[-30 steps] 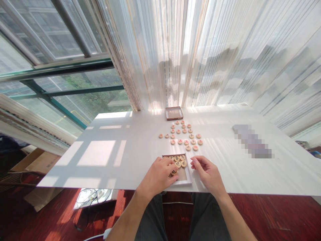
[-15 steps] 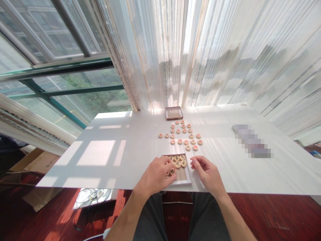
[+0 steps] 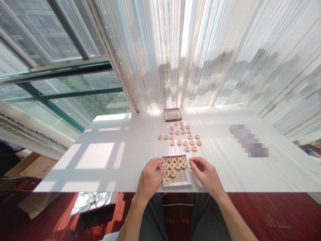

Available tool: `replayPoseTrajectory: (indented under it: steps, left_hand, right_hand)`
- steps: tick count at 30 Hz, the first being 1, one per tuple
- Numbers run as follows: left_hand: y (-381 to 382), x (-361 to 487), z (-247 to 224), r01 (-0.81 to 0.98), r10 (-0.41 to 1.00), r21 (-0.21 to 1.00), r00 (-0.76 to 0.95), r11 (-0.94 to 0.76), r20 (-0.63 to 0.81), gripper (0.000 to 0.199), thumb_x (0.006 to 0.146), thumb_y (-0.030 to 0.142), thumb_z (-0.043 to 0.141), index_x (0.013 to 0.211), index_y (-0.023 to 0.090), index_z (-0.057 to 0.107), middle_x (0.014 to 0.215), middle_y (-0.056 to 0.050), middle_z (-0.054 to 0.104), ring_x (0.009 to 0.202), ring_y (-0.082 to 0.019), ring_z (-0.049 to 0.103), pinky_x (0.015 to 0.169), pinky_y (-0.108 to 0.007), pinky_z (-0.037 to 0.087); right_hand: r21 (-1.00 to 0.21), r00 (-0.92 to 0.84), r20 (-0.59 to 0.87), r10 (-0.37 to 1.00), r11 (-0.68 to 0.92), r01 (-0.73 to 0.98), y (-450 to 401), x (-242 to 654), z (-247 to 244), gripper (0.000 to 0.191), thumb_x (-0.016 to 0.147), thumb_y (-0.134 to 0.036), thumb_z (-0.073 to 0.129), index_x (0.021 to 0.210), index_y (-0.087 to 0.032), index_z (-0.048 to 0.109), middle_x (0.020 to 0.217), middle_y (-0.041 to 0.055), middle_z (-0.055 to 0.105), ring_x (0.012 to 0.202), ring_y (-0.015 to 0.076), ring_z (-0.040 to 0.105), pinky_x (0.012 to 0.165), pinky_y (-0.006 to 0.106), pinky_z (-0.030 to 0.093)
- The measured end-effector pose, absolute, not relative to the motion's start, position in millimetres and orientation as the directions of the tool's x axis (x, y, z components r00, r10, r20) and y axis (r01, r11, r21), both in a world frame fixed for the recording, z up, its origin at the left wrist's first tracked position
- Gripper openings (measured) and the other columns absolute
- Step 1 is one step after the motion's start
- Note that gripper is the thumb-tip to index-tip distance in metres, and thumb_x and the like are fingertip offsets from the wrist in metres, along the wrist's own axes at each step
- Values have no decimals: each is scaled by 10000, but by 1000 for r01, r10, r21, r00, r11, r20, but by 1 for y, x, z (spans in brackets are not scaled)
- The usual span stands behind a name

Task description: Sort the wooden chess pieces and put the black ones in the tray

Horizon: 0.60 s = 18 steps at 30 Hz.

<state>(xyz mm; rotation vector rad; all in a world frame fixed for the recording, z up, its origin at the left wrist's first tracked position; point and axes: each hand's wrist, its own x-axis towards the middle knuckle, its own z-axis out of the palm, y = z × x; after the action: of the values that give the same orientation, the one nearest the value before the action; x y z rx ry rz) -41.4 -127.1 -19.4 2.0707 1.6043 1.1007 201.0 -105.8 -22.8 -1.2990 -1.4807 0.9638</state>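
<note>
A shallow white-walled box tray (image 3: 185,183) lies near the table's front edge. Several round Chinese chess pieces with black characters sit in it in rows, among them a piece (image 3: 167,181) alone at the front left corner. Bare bottom shows at the front right. My left hand (image 3: 149,175) is at the tray's left wall, thumb and fingers apart, fingertips at the rim by the pieces. By the right wall is my right hand (image 3: 206,173), its fingers loosely curled, thumb apart from the index finger, no piece visible in it. Whether either hand touches the wall I cannot tell.
Beyond the tray, several loose chess pieces (image 3: 185,143) with mostly red characters lie on the white table (image 3: 140,144). A brown-rimmed box lid (image 3: 173,119) lies behind them. A blurred-out object (image 3: 249,140) is on the right. Sheer curtains (image 3: 200,67) hang behind.
My left hand has drawn back to the left from over the tray, uncovering the pieces on that side. My right hand has shifted slightly left, nearer the tray's right wall.
</note>
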Motion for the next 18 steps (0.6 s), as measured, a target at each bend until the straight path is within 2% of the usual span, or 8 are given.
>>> replayPoseTrajectory:
  steps: [7, 12, 15, 18]
  left_hand:
    - [-127, -40, -24, 688, 905, 641, 54, -341, 423, 206, 946, 221, 531, 1109, 238, 657, 1144, -63, 667, 943, -186, 659, 946, -385, 545]
    - [-128, -40, -23, 683, 907, 646, 58, -341, 417, 194, 945, 208, 535, 1095, 236, 655, 1141, -58, 669, 927, -177, 657, 926, -376, 548]
    - [-128, -41, -22, 666, 901, 656, 56, -355, 430, 200, 944, 210, 538, 1108, 237, 649, 1147, -58, 665, 987, -187, 650, 934, -374, 542]
    - [-123, -44, -17, 660, 895, 652, 71, -373, 440, 205, 946, 224, 539, 1122, 242, 644, 1160, -58, 661, 1016, -189, 644, 866, -341, 559]
  right_hand:
    - [-882, -113, 237, 965, 263, 391, -106, 197, -21, 251, 920, -454, 594, 990, -240, 704, 932, 64, 715, 782, 221, 667, 727, 347, 545]
    - [-851, -138, 248, 959, 284, 442, -104, 197, -23, 250, 935, -444, 570, 979, -230, 691, 943, 73, 701, 793, 225, 654, 738, 352, 534]
    - [-845, -126, 262, 957, 291, 449, -105, 196, -23, 247, 945, -431, 554, 984, -227, 687, 942, 72, 701, 804, 225, 649, 744, 350, 527]
    - [-851, -109, 270, 957, 290, 438, -106, 195, -22, 243, 950, -421, 546, 985, -225, 686, 942, 65, 704, 823, 223, 651, 754, 341, 521]
